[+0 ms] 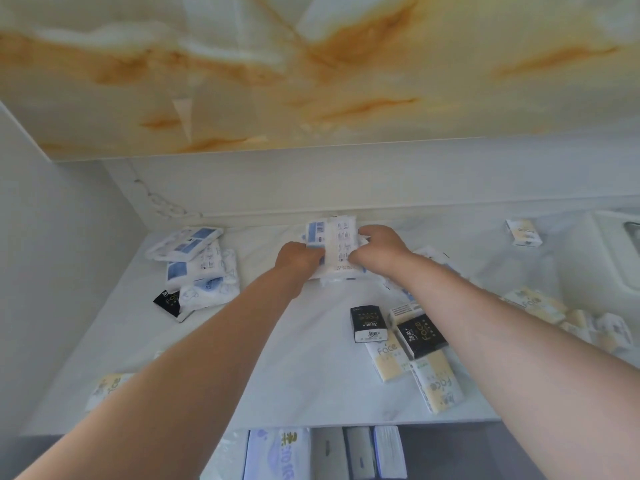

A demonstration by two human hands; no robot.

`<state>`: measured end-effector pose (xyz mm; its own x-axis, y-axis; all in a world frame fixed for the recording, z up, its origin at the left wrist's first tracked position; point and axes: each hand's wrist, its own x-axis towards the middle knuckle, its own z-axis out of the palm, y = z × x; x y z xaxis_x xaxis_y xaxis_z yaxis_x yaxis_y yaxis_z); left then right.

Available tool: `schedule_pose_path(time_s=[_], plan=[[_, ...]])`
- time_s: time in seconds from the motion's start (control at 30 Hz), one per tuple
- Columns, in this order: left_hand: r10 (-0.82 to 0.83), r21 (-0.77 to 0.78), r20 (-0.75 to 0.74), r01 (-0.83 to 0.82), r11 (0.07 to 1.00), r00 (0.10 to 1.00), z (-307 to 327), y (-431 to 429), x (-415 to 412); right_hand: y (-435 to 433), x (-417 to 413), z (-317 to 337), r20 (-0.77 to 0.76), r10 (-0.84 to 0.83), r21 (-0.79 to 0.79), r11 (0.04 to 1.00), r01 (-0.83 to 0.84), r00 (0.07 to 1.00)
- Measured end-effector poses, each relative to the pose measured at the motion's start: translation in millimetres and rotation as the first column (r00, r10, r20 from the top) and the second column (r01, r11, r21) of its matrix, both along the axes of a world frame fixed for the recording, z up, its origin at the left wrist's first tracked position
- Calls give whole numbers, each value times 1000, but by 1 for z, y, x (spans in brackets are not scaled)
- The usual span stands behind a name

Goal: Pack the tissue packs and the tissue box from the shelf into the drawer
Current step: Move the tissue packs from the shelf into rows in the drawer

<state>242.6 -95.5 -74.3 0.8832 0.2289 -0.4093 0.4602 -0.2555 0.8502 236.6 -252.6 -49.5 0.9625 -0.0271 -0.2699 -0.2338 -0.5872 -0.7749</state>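
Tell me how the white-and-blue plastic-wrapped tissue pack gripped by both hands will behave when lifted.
The white-and-blue plastic-wrapped tissue pack is probably light and squashy: the left hand and right hand grip its sides, and its film looks crinkled. The plastic wrap may be slippery. Being flat-sided, it is unlikely to roll.

A cream marble-look panel (pixel 311 64) veined in orange and white fills the upper part of the view. Below it a plain white back wall (pixel 381 174) meets a white side wall (pixel 52 237) at the left corner, where a pale cord (pixel 162 202) lies bunched. The shelf (pixel 311 358) surface is white with faint grey veining, softly and evenly lit
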Motion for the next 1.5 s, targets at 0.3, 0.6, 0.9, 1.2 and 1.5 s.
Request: schedule_pose_path(time_s=[0.3, 0.6, 0.9, 1.2, 1.5], plan=[[-55, -184, 39, 61, 981, 998, 13, 25, -22, 14, -11, 16, -182, -37, 383, 918, 105, 983], [-9, -390, 241, 106, 915, 970, 51, 41, -96, 23, -72, 51, -54, 107, 389, 918, -77, 993], [-204, -256, 389, 318, 913, 898, 72, 33, -221, 12, -176, 60, -36, 202, 383, 907, -173, 979], [-455, 45, 238, 458, 888, 858, 49, 16, -299, -38, -277, 45, -85, 281, 92, 958, -273, 956], [-654, 287, 136, 602, 745, 744, -25, -16, -340, -60, -314, -6, -253, 385, -119, 898, -424, 887]])
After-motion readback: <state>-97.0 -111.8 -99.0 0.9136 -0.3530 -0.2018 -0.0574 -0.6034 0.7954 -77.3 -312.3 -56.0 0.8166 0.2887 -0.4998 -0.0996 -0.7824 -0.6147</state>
